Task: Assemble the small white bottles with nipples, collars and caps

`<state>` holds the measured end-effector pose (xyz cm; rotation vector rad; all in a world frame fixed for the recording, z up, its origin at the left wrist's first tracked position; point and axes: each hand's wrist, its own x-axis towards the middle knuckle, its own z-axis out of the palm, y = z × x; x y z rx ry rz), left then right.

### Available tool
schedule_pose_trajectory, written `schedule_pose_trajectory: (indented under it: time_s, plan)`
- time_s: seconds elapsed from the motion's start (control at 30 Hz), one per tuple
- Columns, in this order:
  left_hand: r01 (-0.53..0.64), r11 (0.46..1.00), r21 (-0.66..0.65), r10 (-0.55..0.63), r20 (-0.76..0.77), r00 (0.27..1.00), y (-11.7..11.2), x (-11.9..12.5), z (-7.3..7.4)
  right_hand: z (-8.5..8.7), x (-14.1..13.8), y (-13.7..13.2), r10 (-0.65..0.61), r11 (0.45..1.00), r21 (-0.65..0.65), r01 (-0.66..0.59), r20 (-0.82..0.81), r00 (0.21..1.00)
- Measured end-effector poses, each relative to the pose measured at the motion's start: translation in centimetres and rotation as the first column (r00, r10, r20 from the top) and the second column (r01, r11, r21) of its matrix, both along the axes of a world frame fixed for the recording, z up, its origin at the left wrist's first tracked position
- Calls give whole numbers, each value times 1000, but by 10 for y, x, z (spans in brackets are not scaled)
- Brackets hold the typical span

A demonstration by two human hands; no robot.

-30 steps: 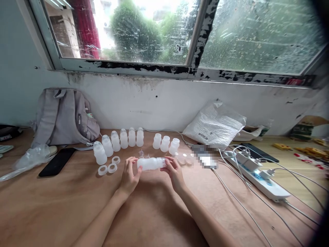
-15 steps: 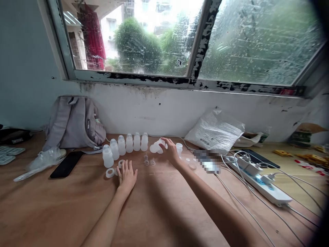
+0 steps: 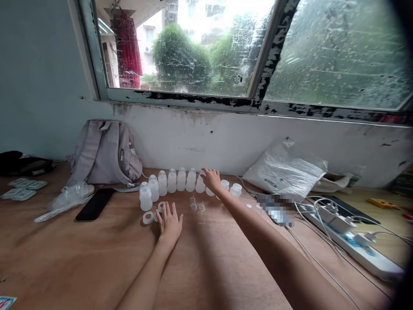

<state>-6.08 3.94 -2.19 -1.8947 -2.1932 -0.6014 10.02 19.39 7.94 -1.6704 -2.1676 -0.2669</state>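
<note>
My right hand point(image 3: 212, 178) reaches to the far end of a curved row of several capped white plastic bottles point(image 3: 172, 181) near the wall. Its fingers close over the last bottle point(image 3: 200, 185), which stands upright on the wooden table point(image 3: 80, 258). Two open bottles without caps point(image 3: 236, 189) stand just right of that hand. My left hand point(image 3: 171, 222) lies flat on the table with fingers stretched out and holds nothing. It touches or nearly touches white rings point(image 3: 148, 217). Small clear parts point(image 3: 193, 207) lie between the hands.
A grey backpack point(image 3: 105, 153) leans on the wall at the left, with a black phone point(image 3: 95, 204) and a crumpled clear bag point(image 3: 66, 198) in front of it. At the right are a white plastic bag point(image 3: 287, 170), a power strip point(image 3: 358, 247) and several cables point(image 3: 316, 262).
Both hands held one bottle lying sideways. The left hand let go and went flat beside the rings. The right hand carried the bottle to the end of the row and stood it upright.
</note>
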Motion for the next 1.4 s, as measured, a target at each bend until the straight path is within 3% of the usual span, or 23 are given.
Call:
schedule_pose_trajectory:
  time_s: [0.17, 0.33, 0.6, 0.67, 0.77, 0.9, 1.0, 1.1, 1.27, 1.4]
  plan:
    - [28, 1000, 6, -28, 13, 1000, 0, -3, -1, -3, 5, 6, 14, 999, -38, -14, 15, 1000]
    - [155, 986, 58, -160, 94, 983, -2, -2, 4, -7, 7, 3, 10, 1000, -5, -10, -20, 1000]
    - [413, 887, 207, -461, 319, 828, -9, 13, 14, -7, 15, -21, 73, 985, 161, -58, -87, 994]
    - [449, 865, 225, -501, 336, 798, -11, 16, 16, -16, 20, -37, 107, 977, 194, -85, -107, 989]
    - [472, 846, 250, -531, 300, 793, -10, 21, 14, -48, 26, -63, 213, 963, 203, -174, -190, 958]
    - [383, 904, 191, -423, 254, 870, -7, 20, 6, -95, 27, -90, 204, 979, 82, -187, -322, 925]
    - [368, 923, 110, -384, 288, 877, -4, 16, 1, -108, 22, -101, 215, 975, 36, -218, -382, 899]
    - [398, 906, 147, -422, 399, 814, -3, 14, 3, -103, 20, -111, 222, 970, 25, -242, -496, 840]
    - [423, 868, 260, -487, 609, 626, -10, 25, 12, -99, 26, -137, 280, 929, 39, -367, -724, 631]
    - [479, 846, 235, -461, 774, 433, -20, 38, 15, -96, 28, -157, 266, 932, 46, -361, -764, 588]
